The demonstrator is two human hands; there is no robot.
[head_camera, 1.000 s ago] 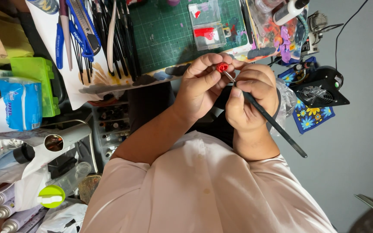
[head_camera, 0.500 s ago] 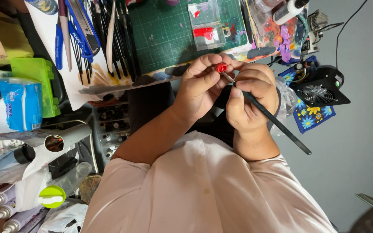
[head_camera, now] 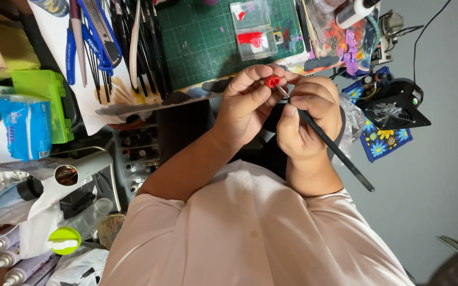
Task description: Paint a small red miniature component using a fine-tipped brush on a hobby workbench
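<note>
My left hand [head_camera: 245, 106] pinches a small red piece [head_camera: 272, 81] between thumb and fingertips, just in front of the desk edge. My right hand [head_camera: 308, 116] grips a thin black-handled paintbrush [head_camera: 335, 151] like a pen. The brush's metal tip touches the red piece, and the handle slants down to the right past my wrist. Both hands are pressed close together above my lap. Behind them lies a green cutting mat [head_camera: 208, 37] with a clear plastic box [head_camera: 253, 32] holding red parts.
A row of brushes, knives and blue-handled tools [head_camera: 117, 42] lies left of the mat on paint-stained paper. A green box [head_camera: 43, 100], a blue tissue pack [head_camera: 25, 127] and squeeze bottles [head_camera: 6, 254] crowd the left. A small black fan [head_camera: 393, 106] sits at the right.
The hands stay together on the red piece. The brush handle has shifted only slightly.
</note>
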